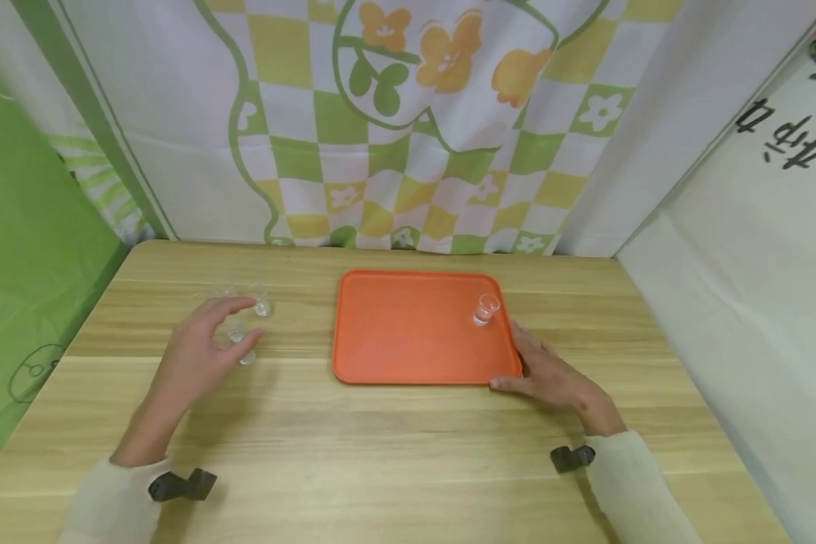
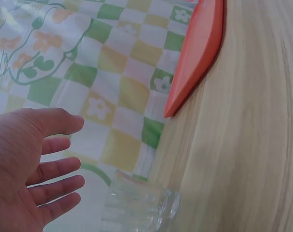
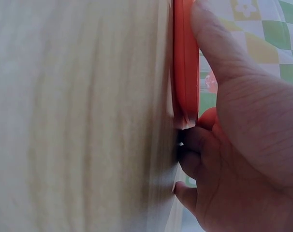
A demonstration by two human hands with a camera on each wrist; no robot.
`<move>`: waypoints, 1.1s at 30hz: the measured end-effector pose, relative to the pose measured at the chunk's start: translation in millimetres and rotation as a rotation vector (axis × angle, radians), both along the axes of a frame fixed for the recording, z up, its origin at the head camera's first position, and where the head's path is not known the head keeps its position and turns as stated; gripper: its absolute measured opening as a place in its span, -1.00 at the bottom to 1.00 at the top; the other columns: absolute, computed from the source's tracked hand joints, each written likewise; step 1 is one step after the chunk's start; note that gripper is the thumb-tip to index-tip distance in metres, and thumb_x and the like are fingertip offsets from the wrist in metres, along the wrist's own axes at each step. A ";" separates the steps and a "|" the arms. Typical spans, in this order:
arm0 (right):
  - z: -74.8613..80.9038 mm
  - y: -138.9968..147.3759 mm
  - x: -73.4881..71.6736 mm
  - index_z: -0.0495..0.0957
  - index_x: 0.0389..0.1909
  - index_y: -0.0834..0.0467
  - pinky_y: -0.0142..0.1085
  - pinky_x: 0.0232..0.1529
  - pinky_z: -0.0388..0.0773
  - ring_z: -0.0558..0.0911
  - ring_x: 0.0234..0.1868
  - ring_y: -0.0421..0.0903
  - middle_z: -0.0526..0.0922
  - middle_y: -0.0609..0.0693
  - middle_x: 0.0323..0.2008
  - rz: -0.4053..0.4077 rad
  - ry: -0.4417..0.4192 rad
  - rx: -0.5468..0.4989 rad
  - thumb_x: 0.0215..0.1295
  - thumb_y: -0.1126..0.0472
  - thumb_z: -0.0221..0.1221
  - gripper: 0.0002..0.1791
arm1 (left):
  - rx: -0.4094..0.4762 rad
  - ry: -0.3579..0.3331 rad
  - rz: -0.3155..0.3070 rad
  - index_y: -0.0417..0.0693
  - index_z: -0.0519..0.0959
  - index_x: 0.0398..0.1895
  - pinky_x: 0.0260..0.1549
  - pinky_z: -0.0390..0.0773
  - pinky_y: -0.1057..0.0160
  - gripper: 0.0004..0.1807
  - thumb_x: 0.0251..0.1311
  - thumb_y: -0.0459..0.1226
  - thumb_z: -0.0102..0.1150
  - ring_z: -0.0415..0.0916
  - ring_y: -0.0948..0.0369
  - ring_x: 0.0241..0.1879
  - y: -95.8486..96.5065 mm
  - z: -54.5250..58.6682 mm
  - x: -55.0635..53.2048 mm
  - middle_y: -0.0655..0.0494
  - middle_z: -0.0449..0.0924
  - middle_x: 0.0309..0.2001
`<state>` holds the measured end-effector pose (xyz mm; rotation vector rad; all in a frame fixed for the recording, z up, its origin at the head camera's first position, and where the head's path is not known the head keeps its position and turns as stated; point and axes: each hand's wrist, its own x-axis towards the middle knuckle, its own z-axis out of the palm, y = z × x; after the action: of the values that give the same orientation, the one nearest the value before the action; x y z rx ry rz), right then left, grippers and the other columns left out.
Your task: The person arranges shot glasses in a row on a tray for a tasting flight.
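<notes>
My left hand [image 1: 204, 347] hovers at the left side of the table, thumb and fingers spread apart with nothing held. Around its fingertips stand several small clear glasses; one glass [image 1: 263, 307] shows just past the index finger, others are partly hidden behind the hand. In the left wrist view, glasses [image 2: 137, 203] overlap below the fingers. My right hand [image 1: 551, 374] grips the near right corner of an orange tray [image 1: 408, 332], thumb along the front rim and fingers at the right side. On the tray, near its right edge, a small clear glass [image 1: 486, 310] stands upright.
The wooden table [image 1: 353, 468] extends to a patterned curtain [image 1: 408, 181] at the back. A green cloth [image 1: 27, 264] hangs at the left, and a white sheet [image 1: 741, 287] with black writing borders the right side.
</notes>
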<state>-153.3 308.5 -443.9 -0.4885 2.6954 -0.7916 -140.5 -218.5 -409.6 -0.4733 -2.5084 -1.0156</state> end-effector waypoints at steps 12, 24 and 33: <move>0.8 0.2 1.1 -0.34 0.66 0.19 0.33 0.49 -0.26 -0.16 0.61 0.25 -0.15 0.27 0.62 -0.004 -0.007 -0.001 0.31 -0.26 0.33 0.29 | 0.010 -0.020 0.032 -0.26 0.62 0.16 -0.10 0.57 -0.23 -0.51 0.14 -0.37 0.50 0.55 -0.19 0.00 -5.1 -9.7 4.8 -0.25 0.62 0.07; 0.1 -0.7 1.4 -0.32 0.65 0.22 0.33 0.49 -0.26 -0.16 0.61 0.25 -0.17 0.28 0.62 -0.003 0.002 0.011 0.31 -0.27 0.32 0.28 | 0.010 -0.052 0.067 -0.25 0.64 0.10 -0.12 0.58 0.29 -0.55 0.14 -0.35 0.52 0.62 -0.12 -0.08 -8.7 -15.3 9.6 -0.17 0.65 -0.01; 0.5 -1.0 0.4 -0.33 0.65 0.21 0.35 0.48 -0.26 -0.17 0.61 0.25 -0.15 0.26 0.62 0.006 0.010 0.007 0.31 -0.26 0.33 0.28 | -0.001 -0.039 0.077 -0.22 0.66 0.05 -0.17 0.65 0.01 -0.59 0.12 -0.34 0.53 0.63 -0.09 -0.16 -10.9 -19.6 12.0 -0.13 0.67 -0.05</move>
<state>-152.9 307.4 -443.4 -0.4996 2.7035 -0.7799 -128.5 -229.4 -429.2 -0.3577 -2.5409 -1.0031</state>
